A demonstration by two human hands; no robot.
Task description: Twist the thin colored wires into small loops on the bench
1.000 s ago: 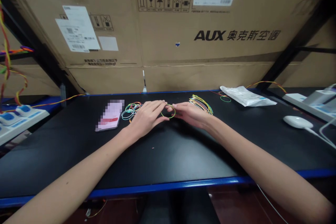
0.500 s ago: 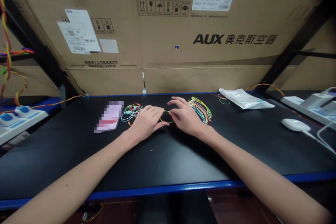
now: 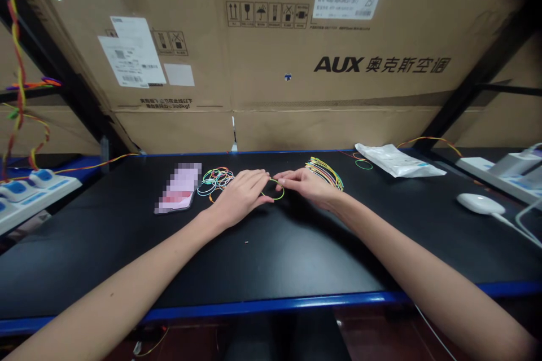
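A thin yellow-green wire [image 3: 278,198] curves in a loop between my two hands, on or just above the black tabletop. My left hand [image 3: 243,194] lies over the loop's left side, its fingers stretched together and its thumb held apart; how firmly it touches the wire is hidden. At the loop's upper right, my right hand [image 3: 307,185] is closed in a pinch of thumb and index finger on the wire. Beyond the left hand sits a tangle of coiled coloured wires [image 3: 214,180]. Just behind the right hand lies a bundle of straighter coloured wires [image 3: 325,172].
A phone [image 3: 178,189] with a blurred-out screen lies at left. At right are a white plastic bag [image 3: 398,159], a green wire loop [image 3: 363,164] and a white computer mouse-like object [image 3: 480,203]. Power strips [image 3: 42,194] flank the table; a large cardboard box [image 3: 271,90] stands behind.
My right hand's raised, spread fingers have come down and closed on the wire loop. The left hand stays nearly in place. The view has shifted slightly.
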